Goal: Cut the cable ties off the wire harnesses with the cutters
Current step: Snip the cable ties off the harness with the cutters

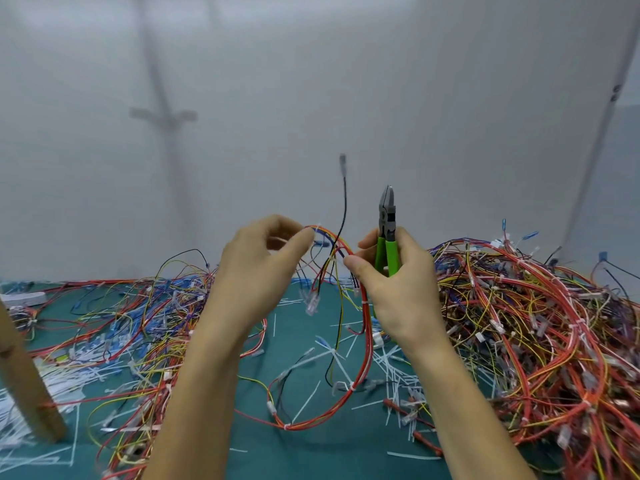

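Note:
My left hand (258, 271) pinches the top of a red, yellow and blue wire harness (363, 341) lifted above the green mat. The harness loops down to the mat, with white cable ties (364, 303) around it. My right hand (398, 289) grips the green-handled cutters (387, 233), jaws closed and pointing up, while its thumb and forefinger also pinch the same harness just right of my left hand. A thin black wire (344, 202) sticks up between my hands.
A big heap of harnesses (536, 323) fills the right side. Another tangle (121, 323) lies on the left. Cut white tie pieces (391, 365) litter the green mat (311, 455). A cardboard piece (24, 375) stands at the left edge. A grey wall rises behind.

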